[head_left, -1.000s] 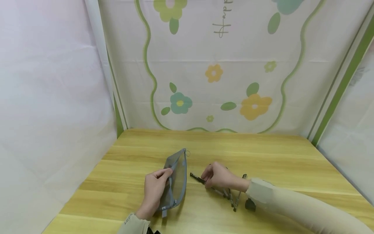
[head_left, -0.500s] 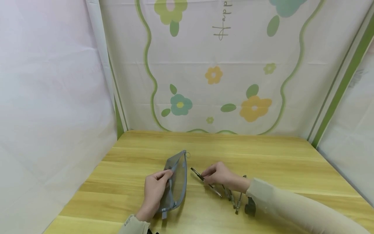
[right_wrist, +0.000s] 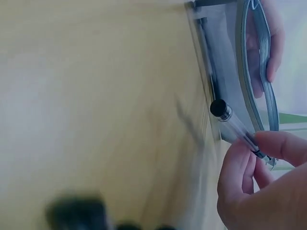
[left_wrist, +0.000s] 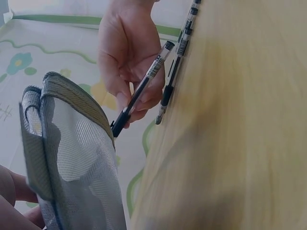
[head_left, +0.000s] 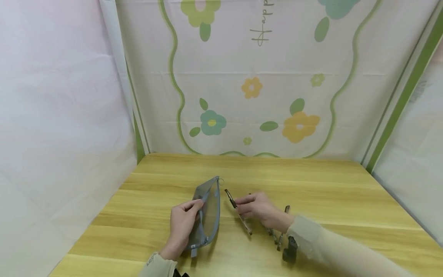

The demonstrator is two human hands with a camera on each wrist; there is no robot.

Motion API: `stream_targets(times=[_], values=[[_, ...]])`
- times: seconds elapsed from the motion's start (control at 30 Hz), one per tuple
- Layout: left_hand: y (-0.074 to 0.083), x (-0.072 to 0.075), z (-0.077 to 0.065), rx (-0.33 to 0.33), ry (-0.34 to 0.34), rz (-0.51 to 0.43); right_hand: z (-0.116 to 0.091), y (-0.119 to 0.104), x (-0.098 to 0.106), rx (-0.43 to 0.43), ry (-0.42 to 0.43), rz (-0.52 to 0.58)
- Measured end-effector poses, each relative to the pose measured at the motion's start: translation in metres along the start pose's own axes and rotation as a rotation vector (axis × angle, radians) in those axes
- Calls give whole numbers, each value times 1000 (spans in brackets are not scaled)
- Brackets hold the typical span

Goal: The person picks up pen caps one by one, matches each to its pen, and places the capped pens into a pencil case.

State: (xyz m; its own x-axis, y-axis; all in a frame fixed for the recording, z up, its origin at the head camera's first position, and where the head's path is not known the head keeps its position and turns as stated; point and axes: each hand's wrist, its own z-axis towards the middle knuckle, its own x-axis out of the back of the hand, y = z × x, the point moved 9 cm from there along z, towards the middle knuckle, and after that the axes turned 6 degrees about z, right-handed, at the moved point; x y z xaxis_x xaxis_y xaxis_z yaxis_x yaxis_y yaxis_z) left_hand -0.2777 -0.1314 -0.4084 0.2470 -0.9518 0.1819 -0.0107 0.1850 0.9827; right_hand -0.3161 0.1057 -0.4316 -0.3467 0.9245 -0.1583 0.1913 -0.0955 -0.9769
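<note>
My left hand grips one side of a grey-blue mesh zip pouch, whose mouth gapes toward the right. In the right wrist view, dark pen-like shapes show through the mesh along the pouch's lower side. A clear-barrelled black gel pen is pinched between the thumb and fingers of my right hand. The pen slants, its dark grip end toward the pouch and just right of the opening. Several similar pens lie on the table below and behind the right hand, partly hidden by it.
The wooden table carries all of this. White cloth panels rise at the sides, and a flower-printed cloth hangs behind. A small dark block shows under the right wrist, beside the loose pens.
The right hand has lifted one pen away from the others and turned it steeper, with its far end now higher. The left hand and the pouch stay in place.
</note>
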Motion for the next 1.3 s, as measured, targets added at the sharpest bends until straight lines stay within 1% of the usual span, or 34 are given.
stream_targets(times=[0.17,0.23,0.37,0.53,0.73,0.83,1.0,1.07,1.2,1.3], values=[[0,0,0,1,4,4,0,7,-5,-4,5,1],[0,0,0,-2,6,4,1,8,-6,-1,19,-1],[-1,-1,-1,-5,1,5,-1,8,-7,3,72,8],[-3,-1,-1,-4,-6,2,-6,3,-11,29,165,22],[-2,-1,3,-2,-12,-2,-6,4,-16,62,300,137],[-2,0,5,-4,-10,-3,-7,2,-21,84,336,193],[-2,-1,6,-9,-10,1,-7,-5,-34,110,359,261],[-3,-2,5,-5,-11,0,-7,-6,-41,116,355,276],[-4,-3,4,-2,-13,11,-7,-4,-52,112,352,291],[-4,-5,4,-7,-21,21,-6,-1,-57,116,367,304]])
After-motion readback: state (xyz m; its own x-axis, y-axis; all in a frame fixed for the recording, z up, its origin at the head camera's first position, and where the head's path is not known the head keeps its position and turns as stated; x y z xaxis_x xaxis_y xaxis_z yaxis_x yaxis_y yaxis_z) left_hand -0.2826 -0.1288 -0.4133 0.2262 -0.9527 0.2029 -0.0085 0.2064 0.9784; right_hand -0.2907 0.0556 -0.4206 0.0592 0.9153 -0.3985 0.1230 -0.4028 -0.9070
